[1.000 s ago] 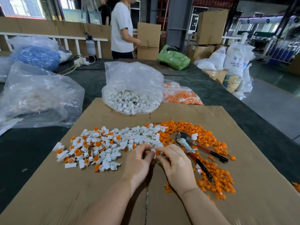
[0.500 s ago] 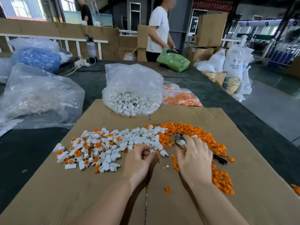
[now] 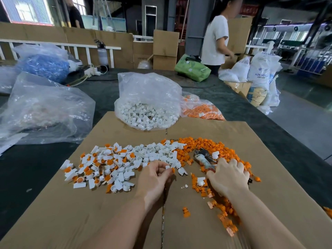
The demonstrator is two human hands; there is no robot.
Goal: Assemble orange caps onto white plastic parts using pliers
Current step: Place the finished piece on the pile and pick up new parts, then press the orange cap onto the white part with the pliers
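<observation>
My left hand [image 3: 156,174] pinches a small white plastic part with an orange cap [image 3: 170,169] at its fingertips, at the edge of the pile of white parts [image 3: 136,159]. My right hand [image 3: 228,175] lies over the handles of the pliers [image 3: 203,158], fingers curled round them, amid the spread of loose orange caps [image 3: 206,146]. The pliers' jaws point away from me and their handles are mostly hidden under the hand. Capped pieces [image 3: 93,169] lie mixed in at the pile's left.
All this lies on a cardboard sheet [image 3: 251,177] on a dark table. Clear bags of white parts [image 3: 147,108] and orange caps [image 3: 201,109] stand behind; a large crumpled bag [image 3: 45,108] lies left. A person [image 3: 215,40] stands beyond the table.
My right hand left the part held between both hands, moved right and closed on the pliers. My left hand kept the part. The person behind walked to the right.
</observation>
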